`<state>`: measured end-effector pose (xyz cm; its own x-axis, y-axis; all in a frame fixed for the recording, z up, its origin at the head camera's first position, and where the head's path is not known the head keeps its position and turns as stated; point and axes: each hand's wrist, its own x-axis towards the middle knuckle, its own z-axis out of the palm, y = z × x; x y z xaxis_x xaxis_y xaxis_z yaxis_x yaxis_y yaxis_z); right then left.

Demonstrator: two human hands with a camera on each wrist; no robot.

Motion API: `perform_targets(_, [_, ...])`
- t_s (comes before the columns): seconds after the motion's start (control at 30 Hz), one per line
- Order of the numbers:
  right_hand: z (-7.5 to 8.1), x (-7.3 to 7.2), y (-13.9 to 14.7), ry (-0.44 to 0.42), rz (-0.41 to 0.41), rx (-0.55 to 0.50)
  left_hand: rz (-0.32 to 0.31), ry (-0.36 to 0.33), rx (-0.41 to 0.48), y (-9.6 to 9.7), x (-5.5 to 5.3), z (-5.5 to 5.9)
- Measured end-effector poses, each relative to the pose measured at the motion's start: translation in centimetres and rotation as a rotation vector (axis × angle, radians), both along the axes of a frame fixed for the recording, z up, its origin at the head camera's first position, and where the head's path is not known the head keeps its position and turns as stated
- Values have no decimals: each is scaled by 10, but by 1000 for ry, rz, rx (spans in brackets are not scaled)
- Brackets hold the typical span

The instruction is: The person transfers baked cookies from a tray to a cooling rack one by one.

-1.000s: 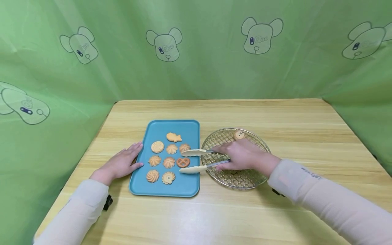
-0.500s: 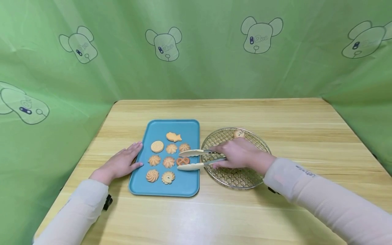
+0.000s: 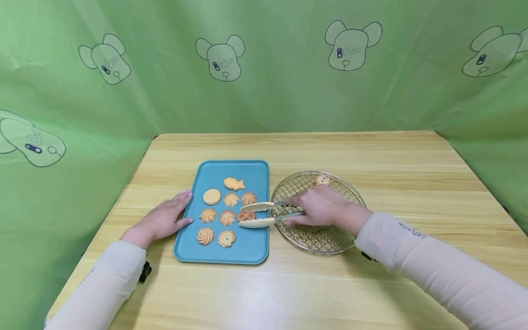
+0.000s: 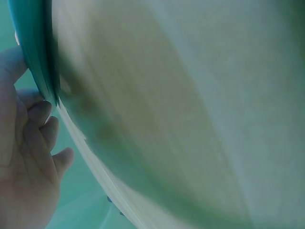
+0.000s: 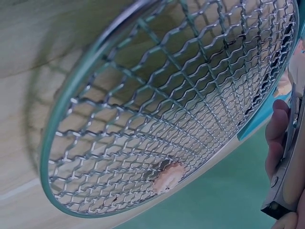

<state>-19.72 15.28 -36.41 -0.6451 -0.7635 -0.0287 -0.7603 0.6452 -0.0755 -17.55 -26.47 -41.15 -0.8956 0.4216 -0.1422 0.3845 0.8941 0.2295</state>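
Note:
In the head view my right hand (image 3: 319,206) grips a pair of metal tongs (image 3: 290,214) with cream tips. The tips straddle a brown pretzel-shaped cookie (image 3: 246,215) at the right side of a blue tray (image 3: 247,254); whether they touch it I cannot tell. My left hand (image 3: 158,222) rests at the tray's left edge, its fingers fairly straight against the rim. Several other cookies lie on the tray, among them a fish-shaped cookie (image 3: 234,184), a round cookie (image 3: 212,197) and a swirled cookie (image 3: 205,236).
Right of the tray stands a round wire cooling rack (image 3: 326,240), partly under my right hand. One cookie (image 3: 323,179) lies near its far rim. Both stand on a wooden table (image 3: 350,293), with a green curtain (image 3: 280,91) around it.
My right hand has shifted slightly left with the tongs, and the tips have drawn a little closer together around the pretzel-shaped cookie. My left hand stays at the tray's edge.

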Motion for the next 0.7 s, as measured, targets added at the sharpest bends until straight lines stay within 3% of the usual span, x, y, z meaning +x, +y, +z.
perform_targets(0.7, [6,4,24,89,-61,-89,-4,4,-1,-3,-1,-5])
